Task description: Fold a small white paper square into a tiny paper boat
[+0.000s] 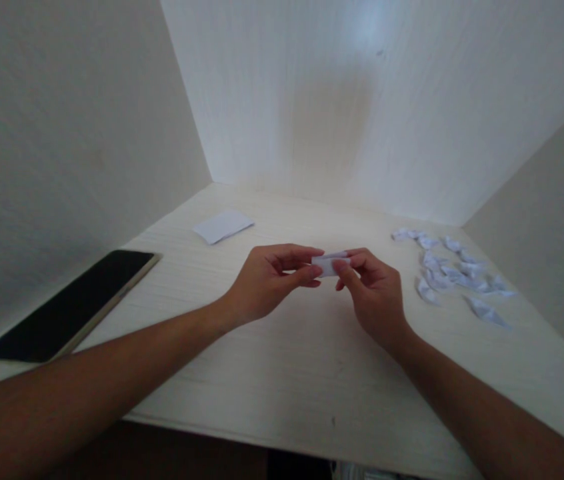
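Between my two hands, above the middle of the table, is a small folded piece of white paper (327, 266). My left hand (275, 280) pinches its left end between thumb and fingers. At the other end, my right hand (375, 290) grips the paper, with the thumb pressed on its near face. A fold or open edge shows along the top of the paper. The fingertips behind it are partly hidden.
Several folded or twisted white paper pieces (442, 270) lie on the right of the white table (272, 380). A flat stack of white paper (223, 226) rests at the back left. A phone or tablet with a dark screen (75, 303) lies at the left. Walls enclose the back and sides.
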`<state>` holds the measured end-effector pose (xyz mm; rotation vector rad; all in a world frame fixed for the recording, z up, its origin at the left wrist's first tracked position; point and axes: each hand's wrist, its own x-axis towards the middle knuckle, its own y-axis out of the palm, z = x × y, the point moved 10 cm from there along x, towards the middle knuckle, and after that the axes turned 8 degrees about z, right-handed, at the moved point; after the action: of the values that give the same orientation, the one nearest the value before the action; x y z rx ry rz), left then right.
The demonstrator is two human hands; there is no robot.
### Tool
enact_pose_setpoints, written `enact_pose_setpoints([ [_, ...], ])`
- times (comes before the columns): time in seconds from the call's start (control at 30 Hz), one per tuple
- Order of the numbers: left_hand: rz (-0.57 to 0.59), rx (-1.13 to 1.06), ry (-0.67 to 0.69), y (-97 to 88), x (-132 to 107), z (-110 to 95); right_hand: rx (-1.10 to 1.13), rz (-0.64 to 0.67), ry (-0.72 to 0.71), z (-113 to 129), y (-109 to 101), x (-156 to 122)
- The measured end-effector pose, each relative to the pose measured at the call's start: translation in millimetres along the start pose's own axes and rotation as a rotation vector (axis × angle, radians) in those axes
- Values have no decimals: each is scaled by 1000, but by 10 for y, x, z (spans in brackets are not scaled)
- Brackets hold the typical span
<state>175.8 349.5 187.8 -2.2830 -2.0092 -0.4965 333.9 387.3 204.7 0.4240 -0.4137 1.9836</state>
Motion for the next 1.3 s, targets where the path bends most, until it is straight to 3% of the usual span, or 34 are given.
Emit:
enact_pose_setpoints([
  [1.3,-114,135,-32,-31,-43,-170,32,-149,-9,105,-83,-67],
])
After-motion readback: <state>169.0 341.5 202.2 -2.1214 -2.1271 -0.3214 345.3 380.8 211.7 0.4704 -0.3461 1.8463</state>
